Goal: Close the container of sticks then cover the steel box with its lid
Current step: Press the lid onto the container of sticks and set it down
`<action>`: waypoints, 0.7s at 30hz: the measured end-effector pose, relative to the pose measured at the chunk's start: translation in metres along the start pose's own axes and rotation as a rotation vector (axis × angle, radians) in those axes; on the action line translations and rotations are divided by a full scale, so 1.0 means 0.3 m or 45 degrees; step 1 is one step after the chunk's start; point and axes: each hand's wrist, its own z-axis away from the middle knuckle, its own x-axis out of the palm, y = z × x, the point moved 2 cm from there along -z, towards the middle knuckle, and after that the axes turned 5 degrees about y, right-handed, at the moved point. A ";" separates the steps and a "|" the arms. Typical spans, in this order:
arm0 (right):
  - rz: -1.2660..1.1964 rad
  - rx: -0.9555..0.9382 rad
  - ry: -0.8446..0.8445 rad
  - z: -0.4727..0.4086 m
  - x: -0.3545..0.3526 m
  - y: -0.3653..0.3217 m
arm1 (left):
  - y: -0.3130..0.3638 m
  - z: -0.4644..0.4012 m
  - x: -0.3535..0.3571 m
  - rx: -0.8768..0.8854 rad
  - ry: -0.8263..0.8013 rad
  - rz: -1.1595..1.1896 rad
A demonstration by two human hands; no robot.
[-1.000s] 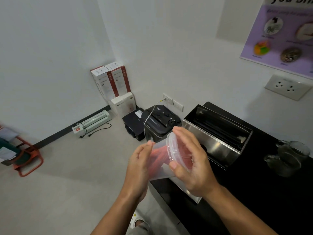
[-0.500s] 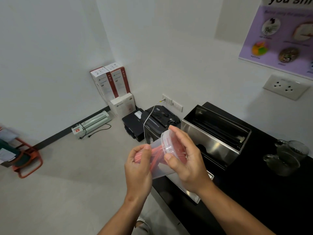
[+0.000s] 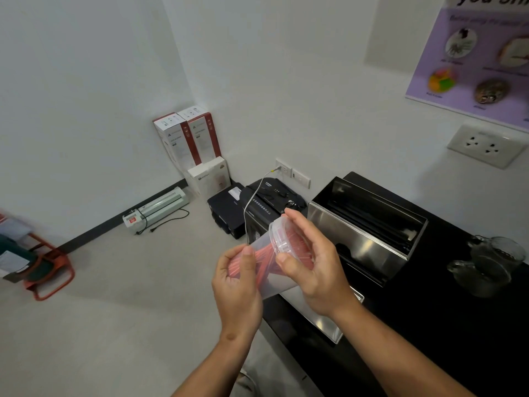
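The right hand (image 3: pixel 312 265) was cupped over the lid (image 3: pixel 282 239), thumb on the near rim and fingers curled over the far edge, pressing it onto the mouth of the tub (image 3: pixel 269 270); the left hand (image 3: pixel 237 282) gripped the tub's base end, thumb across the front, where a second before its fingers had lain flatter against the side; the tub, tilted with its mouth up and to the right, had been lifted a little and drawn in over the counter (image 3: pixel 429 325) edge; the red sticks (image 3: pixel 262 260) showed through its cloudy wall. The lid now looked seated squarely, so the first step seemed done or nearly so, though whether the rim had snapped all round could not be told. Just behind the hands the box (image 3: pixel 363 236) stood open on the counter; its steel lid (image 3: pixel 323 316) lay below the right wrist, untouched, so covering it remained.
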 end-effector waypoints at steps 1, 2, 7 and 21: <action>-0.012 0.008 -0.001 0.000 0.000 0.003 | -0.002 0.000 0.003 0.004 0.006 0.007; -0.021 0.014 -0.001 -0.002 0.001 0.007 | -0.005 0.001 0.004 0.006 0.012 0.004; -0.004 0.075 -0.012 -0.002 0.005 0.043 | -0.023 0.001 0.007 -0.061 -0.009 -0.004; -0.014 0.758 -0.132 -0.010 -0.031 0.132 | -0.047 -0.010 -0.040 -0.536 -0.208 0.073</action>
